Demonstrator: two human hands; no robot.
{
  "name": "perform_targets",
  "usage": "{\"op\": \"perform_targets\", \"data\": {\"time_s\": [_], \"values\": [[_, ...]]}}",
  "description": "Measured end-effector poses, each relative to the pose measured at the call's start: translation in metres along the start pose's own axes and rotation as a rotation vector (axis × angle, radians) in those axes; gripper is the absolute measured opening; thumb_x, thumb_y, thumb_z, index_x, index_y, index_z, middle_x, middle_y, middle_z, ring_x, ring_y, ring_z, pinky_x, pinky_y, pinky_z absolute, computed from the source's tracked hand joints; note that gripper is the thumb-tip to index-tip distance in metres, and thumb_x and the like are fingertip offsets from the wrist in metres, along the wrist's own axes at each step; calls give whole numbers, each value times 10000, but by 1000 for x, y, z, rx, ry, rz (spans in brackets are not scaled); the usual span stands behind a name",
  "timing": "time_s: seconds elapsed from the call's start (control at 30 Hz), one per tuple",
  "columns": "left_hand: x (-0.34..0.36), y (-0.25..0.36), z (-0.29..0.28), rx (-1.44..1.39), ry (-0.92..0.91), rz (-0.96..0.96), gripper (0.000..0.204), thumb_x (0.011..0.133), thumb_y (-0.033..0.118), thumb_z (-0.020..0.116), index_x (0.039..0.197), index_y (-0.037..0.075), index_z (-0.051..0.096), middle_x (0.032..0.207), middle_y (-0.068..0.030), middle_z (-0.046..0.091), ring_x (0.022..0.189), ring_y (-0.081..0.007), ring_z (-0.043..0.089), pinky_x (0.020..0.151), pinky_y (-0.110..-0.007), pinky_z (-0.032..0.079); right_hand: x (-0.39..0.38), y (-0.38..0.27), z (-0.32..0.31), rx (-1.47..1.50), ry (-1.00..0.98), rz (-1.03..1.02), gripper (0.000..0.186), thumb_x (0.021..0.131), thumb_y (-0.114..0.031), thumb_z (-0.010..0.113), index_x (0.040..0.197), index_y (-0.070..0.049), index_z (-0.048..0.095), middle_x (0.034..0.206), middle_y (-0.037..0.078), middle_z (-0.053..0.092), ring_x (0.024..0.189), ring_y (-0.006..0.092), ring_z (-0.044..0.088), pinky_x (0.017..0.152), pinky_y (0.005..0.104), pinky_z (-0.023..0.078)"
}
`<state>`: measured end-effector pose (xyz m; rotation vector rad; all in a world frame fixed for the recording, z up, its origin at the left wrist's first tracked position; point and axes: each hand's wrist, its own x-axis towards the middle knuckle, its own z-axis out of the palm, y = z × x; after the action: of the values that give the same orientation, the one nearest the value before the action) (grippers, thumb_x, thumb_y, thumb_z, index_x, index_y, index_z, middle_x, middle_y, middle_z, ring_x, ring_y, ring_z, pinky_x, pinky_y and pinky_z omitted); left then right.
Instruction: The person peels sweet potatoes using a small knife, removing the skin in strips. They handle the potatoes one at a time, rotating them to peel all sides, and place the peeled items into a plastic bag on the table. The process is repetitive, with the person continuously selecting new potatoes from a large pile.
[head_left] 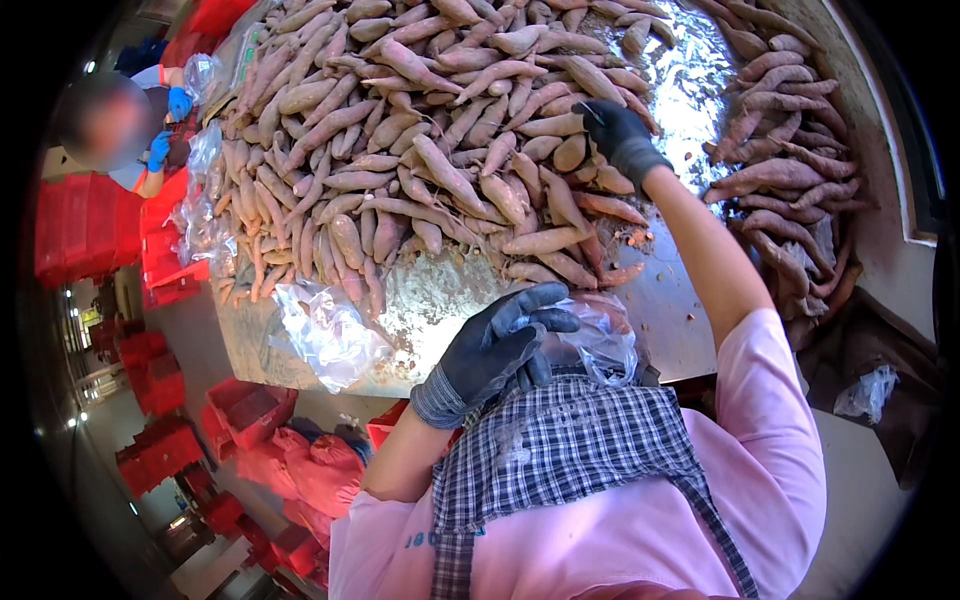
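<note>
A big heap of sweet potatoes (440, 165) with dusty reddish skins covers most of the metal table (675, 335). My right hand (620, 138), in a dark glove, reaches to the heap's right side. Its fingers bend down together at the end of a sweet potato (552, 126); the undersides of the fingers are hidden. My left hand (500, 345), gloved alike, is held in front of my checked apron (570, 445). Its fingers are loosely bent and apart, with nothing seen in them. Just right of it lies a clear plastic bag (605, 340).
More sweet potatoes (790, 175) lie in a row along the right. Another clear bag (328, 335) rests on the table's front left. Red crates (90, 228) and red sacks (310, 470) stand left. A person in blue gloves (180, 104) is at the far left.
</note>
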<state>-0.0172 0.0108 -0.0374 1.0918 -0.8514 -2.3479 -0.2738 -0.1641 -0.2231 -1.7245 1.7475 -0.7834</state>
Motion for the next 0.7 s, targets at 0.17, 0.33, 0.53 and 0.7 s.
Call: {"op": "perform_targets", "data": {"time_s": [0.17, 0.33, 0.53, 0.7], "values": [[10, 1, -16, -83, 78, 56, 505, 904, 235, 521, 1314, -6, 351, 1117, -179, 586, 589, -139, 614, 503, -203, 471, 41, -27, -2, -369, -107, 43, 359, 839, -341, 532, 1121, -128, 595, 1079, 152, 612, 987, 310, 589, 873, 390, 446], [25, 0, -27, -160, 110, 53, 486, 914, 225, 508, 1312, -5, 350, 1103, -198, 588, 580, -130, 610, 493, -190, 464, 58, 5, 3, -298, -446, 231, 486, 774, -456, 618, 1102, -98, 621, 1046, 188, 622, 950, 298, 597, 889, 331, 436], [44, -2, -28, -85, 107, 83, 481, 914, 221, 501, 1313, -3, 352, 1093, -150, 577, 643, -114, 596, 534, -199, 467, -8, -1, -24, 662, -234, 310, 392, 827, -463, 608, 915, -81, 607, 635, -30, 513, 501, 49, 379, 438, 193, 256], [81, -11, -18, 20, 209, 93, 568, 890, 371, 542, 1309, 31, 367, 1154, -137, 538, 652, -118, 576, 552, -228, 476, -100, -8, -51, 823, -468, 158, 320, 831, -328, 612, 1019, -79, 539, 793, 24, 522, 609, 111, 433, 527, 241, 317]]}}
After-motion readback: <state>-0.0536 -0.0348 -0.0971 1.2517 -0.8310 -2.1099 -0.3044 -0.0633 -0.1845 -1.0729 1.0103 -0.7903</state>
